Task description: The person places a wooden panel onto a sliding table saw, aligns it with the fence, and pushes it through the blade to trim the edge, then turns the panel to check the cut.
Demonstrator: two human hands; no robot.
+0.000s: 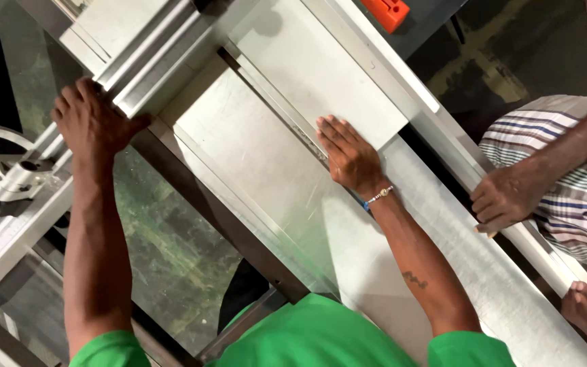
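Two bare hands on a metal work bench point(443, 224): left hand point(93, 119) clamped over the aluminium rail point(137, 81), right hand point(349, 158) pressed flat, fingers spread, on the metal sheet point(259, 156). Close by at right, a co-worker's hand point(505, 198) on the bench edge.

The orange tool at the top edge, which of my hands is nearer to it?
Right. The right hand lies flat on the metal sheet below the orange tool; the left hand grips the rail far left.

Left hand point(92, 121) fingers hidden behind rail point(140, 75).
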